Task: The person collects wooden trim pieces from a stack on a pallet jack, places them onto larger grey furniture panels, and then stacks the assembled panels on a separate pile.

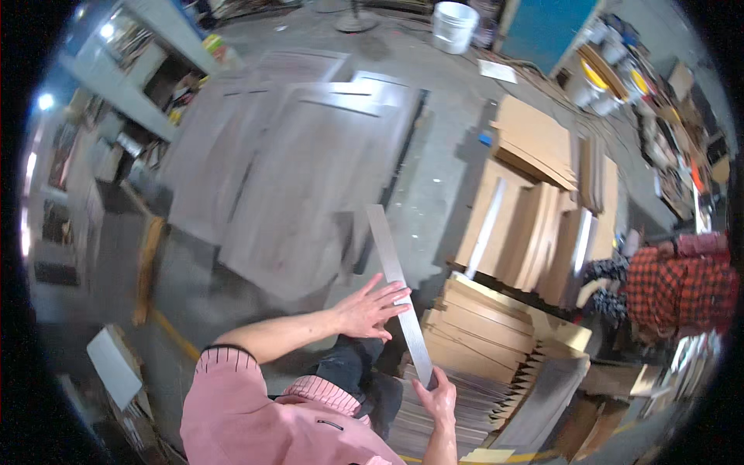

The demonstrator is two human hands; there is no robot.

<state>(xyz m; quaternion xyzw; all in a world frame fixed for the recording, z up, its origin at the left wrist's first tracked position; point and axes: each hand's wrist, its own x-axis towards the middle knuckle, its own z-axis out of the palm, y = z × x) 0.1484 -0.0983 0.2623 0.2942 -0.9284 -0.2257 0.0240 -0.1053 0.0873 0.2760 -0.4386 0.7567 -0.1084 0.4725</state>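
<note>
Strip (414,335), long, flat, pale grey

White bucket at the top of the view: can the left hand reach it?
Probably not: the white bucket stands far off across the floor, and the left hand is on the grey strip.

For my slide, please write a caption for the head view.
Right hand grips a grey strip's end; left hand spreads over its middle.
</note>
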